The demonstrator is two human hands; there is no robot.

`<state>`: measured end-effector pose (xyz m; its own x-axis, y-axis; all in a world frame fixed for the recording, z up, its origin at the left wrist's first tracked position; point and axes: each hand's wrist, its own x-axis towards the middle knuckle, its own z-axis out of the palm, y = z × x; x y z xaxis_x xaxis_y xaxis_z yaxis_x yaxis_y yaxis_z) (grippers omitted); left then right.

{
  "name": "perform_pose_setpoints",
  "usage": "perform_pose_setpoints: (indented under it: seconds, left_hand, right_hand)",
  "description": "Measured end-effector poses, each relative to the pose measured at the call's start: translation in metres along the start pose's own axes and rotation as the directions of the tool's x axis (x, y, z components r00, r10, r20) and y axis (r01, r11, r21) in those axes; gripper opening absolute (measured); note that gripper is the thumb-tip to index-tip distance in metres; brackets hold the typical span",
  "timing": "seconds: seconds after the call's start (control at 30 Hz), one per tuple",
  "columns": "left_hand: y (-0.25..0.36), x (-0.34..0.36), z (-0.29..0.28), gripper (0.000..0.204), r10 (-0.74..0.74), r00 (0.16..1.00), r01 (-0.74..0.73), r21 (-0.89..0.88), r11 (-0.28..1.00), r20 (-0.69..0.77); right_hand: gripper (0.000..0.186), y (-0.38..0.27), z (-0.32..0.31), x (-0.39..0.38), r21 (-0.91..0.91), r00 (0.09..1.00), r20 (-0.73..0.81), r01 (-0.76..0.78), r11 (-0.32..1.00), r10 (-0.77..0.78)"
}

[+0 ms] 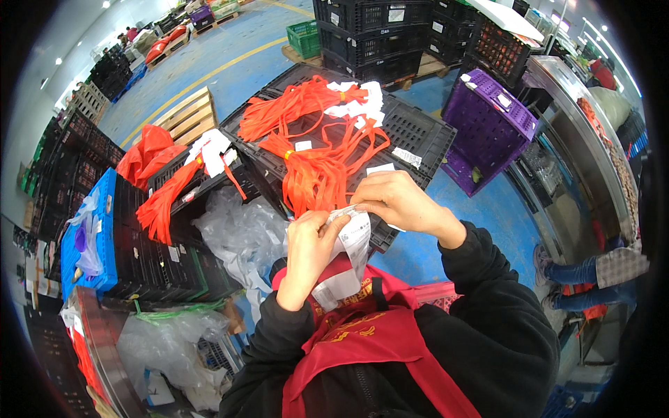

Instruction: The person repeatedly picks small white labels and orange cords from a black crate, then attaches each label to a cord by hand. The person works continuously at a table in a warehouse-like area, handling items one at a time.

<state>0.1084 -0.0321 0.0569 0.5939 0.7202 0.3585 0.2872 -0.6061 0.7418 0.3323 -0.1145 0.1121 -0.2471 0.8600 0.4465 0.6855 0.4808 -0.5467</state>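
Observation:
Both hands pinch a strip of white printed labels (353, 237) over my red apron. My left hand (310, 251) grips it at the upper left with thumb and fingers, and my right hand (394, 202) pinches its top just to the right. Beyond them, bundles of red mesh strips (313, 174), some tied with yellow bands and fitted with white tags (359, 111), lie on black crates (411, 125). Another tagged bundle (167, 202) hangs at the left.
A purple crate (488, 118) stands right of the black ones, near a steel conveyor (571, 97). A blue crate (90, 237) tops a stack at left, beside plastic sheeting (230, 230). Someone's legs (582, 268) show at right. Pallets (188, 115) and stacked crates (369, 35) stand behind.

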Motion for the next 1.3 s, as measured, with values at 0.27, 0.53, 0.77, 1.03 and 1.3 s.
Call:
perform_pose_setpoints:
  seconds: [0.27, 0.53, 0.77, 1.03, 1.3]
  left_hand:
    - [-0.023, -0.023, -0.047, 0.064, -0.363, 0.922, 0.283, -0.403, 0.870, -0.137]
    - [0.003, -0.027, -0.049, 0.048, -0.289, 0.938, 0.100, -0.652, 0.751, -0.189]
    - [0.008, -0.037, -0.049, 0.017, -0.063, 0.971, -0.121, -0.705, 0.699, -0.229]
    - [0.006, -0.029, -0.039, 0.026, -0.231, 0.973, 0.157, -0.699, 0.698, -0.012]
    - [-0.011, -0.030, -0.028, 0.037, -0.284, 0.954, 0.289, -0.534, 0.795, 0.094]
  right_hand:
    - [0.016, 0.002, -0.003, -0.014, -0.097, 0.986, -0.164, -0.058, 0.994, 0.042]
    - [0.019, 0.082, -0.012, -0.001, 0.141, 0.925, -0.122, -0.343, 0.929, 0.360]
    - [0.052, 0.236, -0.026, 0.046, -0.178, 0.469, -0.425, -0.882, 0.437, 0.774]
    - [0.045, 0.277, -0.031, 0.038, 0.014, 0.488, -0.340, -0.852, 0.523, 0.804]
    - [0.038, 0.275, -0.031, 0.043, -0.028, 0.561, -0.373, -0.803, 0.595, 0.739]
